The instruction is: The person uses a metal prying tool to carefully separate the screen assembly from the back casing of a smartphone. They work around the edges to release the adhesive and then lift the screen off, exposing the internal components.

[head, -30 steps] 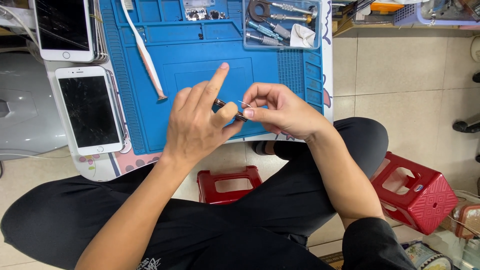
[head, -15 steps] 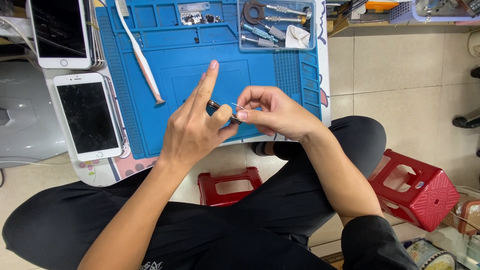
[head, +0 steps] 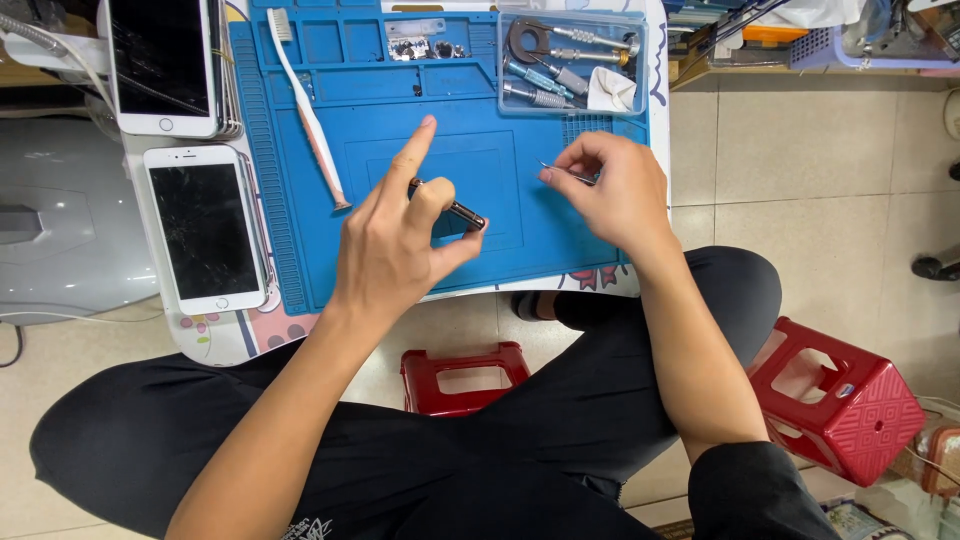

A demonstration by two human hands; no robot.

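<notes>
The left hand (head: 395, 235) pinches a small dark screwdriver (head: 450, 208) between thumb and middle finger, index finger raised, over the blue mat (head: 400, 120) on the surface. The right hand (head: 615, 190), now well apart from the left, grips thin metal tweezers (head: 565, 173) in its fingers. Half a second earlier both hands met at the screwdriver tip.

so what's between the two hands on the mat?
Head view: only bare blue mat between left hand and right hand.
</notes>
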